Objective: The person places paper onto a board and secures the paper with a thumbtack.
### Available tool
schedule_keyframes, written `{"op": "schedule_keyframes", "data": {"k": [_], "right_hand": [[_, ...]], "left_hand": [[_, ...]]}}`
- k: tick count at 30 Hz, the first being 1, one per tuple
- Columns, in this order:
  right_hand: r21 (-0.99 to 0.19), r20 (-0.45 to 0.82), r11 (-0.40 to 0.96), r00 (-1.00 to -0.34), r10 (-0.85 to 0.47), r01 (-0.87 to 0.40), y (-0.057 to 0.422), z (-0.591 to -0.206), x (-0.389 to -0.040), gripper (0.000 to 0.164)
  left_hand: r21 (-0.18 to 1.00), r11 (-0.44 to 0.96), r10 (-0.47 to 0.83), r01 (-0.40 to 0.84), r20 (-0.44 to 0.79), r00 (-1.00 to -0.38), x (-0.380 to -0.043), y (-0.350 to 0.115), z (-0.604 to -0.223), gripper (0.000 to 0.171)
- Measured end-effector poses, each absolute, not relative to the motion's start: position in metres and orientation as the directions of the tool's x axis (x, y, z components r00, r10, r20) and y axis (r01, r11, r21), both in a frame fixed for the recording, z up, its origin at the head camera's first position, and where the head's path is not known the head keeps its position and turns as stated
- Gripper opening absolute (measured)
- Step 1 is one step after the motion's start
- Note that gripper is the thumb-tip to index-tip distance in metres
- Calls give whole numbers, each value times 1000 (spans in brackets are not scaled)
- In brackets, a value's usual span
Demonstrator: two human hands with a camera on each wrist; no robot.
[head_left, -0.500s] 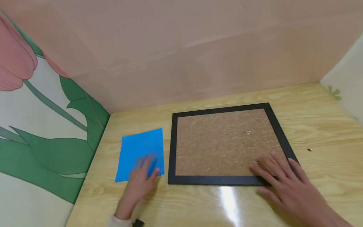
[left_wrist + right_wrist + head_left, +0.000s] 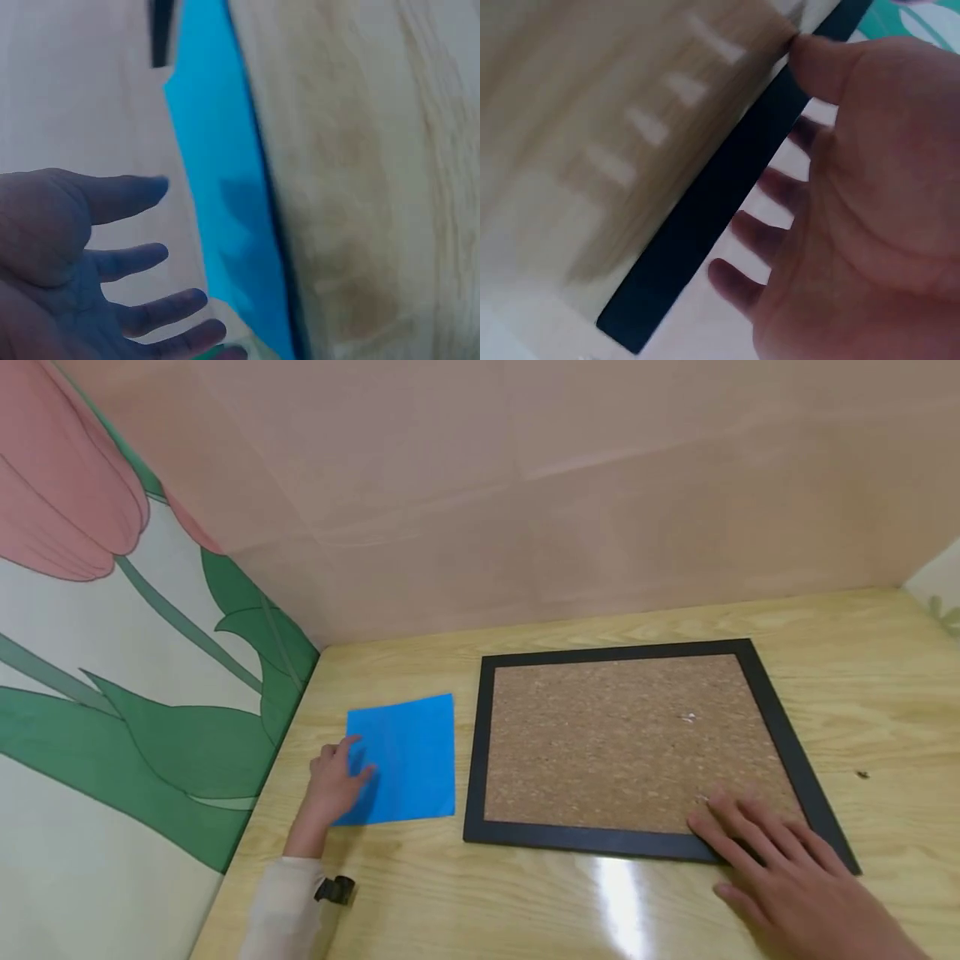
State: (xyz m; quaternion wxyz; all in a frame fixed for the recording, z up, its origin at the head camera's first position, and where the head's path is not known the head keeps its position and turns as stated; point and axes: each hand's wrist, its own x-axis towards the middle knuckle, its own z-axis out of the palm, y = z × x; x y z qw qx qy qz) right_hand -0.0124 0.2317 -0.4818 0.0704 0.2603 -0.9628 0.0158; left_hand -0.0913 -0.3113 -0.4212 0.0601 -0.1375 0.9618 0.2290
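A square blue sheet of paper (image 2: 412,756) with faint creases lies flat on the table. My left hand (image 2: 335,781) is over its left edge, thumb and fingers apart with nothing between them. In the left wrist view that hand's fingers (image 2: 161,309) stretch out loosely near the blue sheet (image 2: 225,180). To the right of the paper lies a cork board (image 2: 592,743) in a black frame. My right hand (image 2: 787,868) reaches over the board's lower right corner, fingers spread over cork and frame. The right wrist view has its palm (image 2: 885,195) beside the black frame edge (image 2: 705,202).
Two tiny shiny pieces, one higher (image 2: 687,717) and one by the right fingertips, are on the cork. A small dark object (image 2: 862,774) sits on the wooden table (image 2: 540,910) to the right. A pinkish wall (image 2: 562,510) rises behind; a flower-painted panel (image 2: 172,743) borders the left.
My left hand has shifted from the middle of the blue sheet's lower part to its left edge. The right hand stays over the board's corner; the head view has shifted slightly.
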Motion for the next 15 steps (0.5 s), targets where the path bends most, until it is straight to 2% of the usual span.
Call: {"op": "schedule_keyframes", "data": {"k": [4,11,15], "right_hand": [[-7,119,874,-868,-482,-486,230,-488,-13,76],[-87,-46,906,-907,-419,-415,228,-489,-16,69],[-109,-76,908,-907,-413,-404,227,-489,-19,68]], "left_hand": [[351,886,-239,-303,-214,-947,-97,-312,-428,71],[368,862,-290,-348,-204,-935,-96,-320,-434,83],[390,840,-325,-377,-195,-925,-94,-327,-435,87]]}}
